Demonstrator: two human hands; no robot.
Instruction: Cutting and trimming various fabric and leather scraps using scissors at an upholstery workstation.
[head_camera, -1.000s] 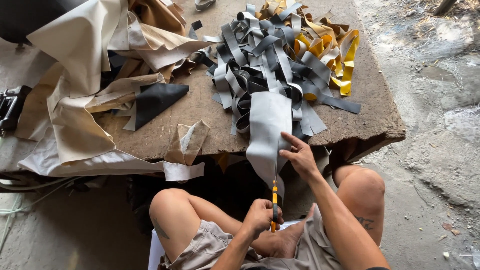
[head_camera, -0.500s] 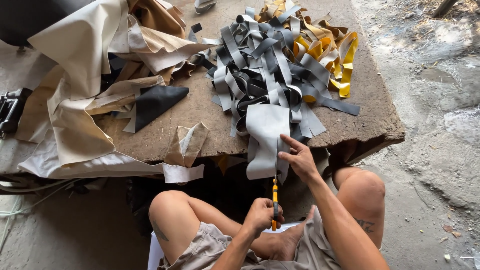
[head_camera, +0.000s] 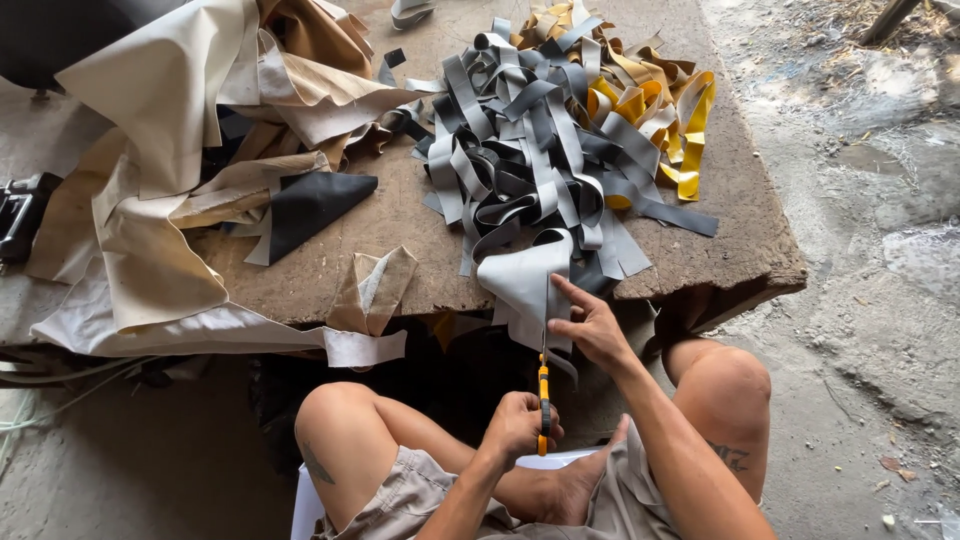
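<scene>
A grey leather-like sheet (head_camera: 520, 280) hangs over the front edge of the worn brown table (head_camera: 740, 260). My right hand (head_camera: 592, 328) pinches the sheet's right side, index finger stretched along it. My left hand (head_camera: 518, 425) is shut on a utility knife with an orange and yellow handle (head_camera: 544, 400). Its blade points up into the sheet's lower part, along a slit in the middle. I sit low with bare knees on either side of my hands.
A tangled heap of grey, black and yellow strips (head_camera: 560, 130) lies on the table behind the sheet. Large beige and tan sheets (head_camera: 170, 180) and a black triangular piece (head_camera: 310, 205) cover the left side. Rough concrete ground (head_camera: 880, 300) is to the right.
The grey sheet has bunched up shorter over the table edge. The knife stays upright under it, and my right hand keeps its hold beside the slit.
</scene>
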